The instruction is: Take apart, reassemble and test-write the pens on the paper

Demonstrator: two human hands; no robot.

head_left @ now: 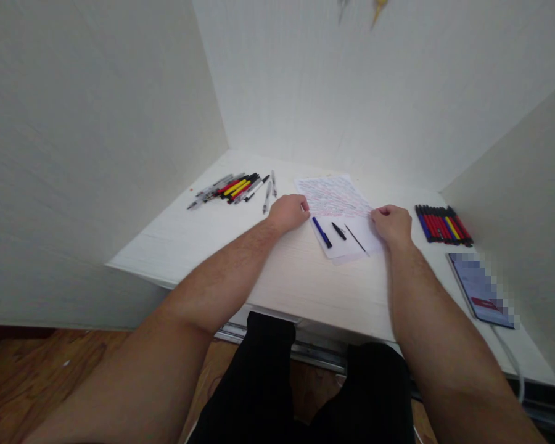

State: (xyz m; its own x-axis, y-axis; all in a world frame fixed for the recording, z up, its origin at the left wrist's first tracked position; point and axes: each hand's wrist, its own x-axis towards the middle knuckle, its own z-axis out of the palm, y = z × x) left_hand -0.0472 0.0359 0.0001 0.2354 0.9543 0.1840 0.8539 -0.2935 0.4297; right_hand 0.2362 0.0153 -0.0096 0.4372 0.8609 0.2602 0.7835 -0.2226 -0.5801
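Note:
A sheet of paper (335, 196) covered in red and blue scribbled strokes lies on the white desk. My left hand (290, 213) has its fingers closed at the sheet's left edge. At the right edge my right hand (392, 225) pinches the paper between thumb and curled fingers. On the plain lower part, between both hands, rest a blue pen barrel (322, 232), a short black pen piece (338, 230) and a thin dark ink refill (356, 239), apart from one another.
A loose pile of clear, yellow, red and black pens (234, 188) is at the left, with two clear pens beside it. Red, blue and yellow pens (444, 225) lie in a row at the right. Nearer is a tablet (478, 287) with a cable. White walls enclose the desk.

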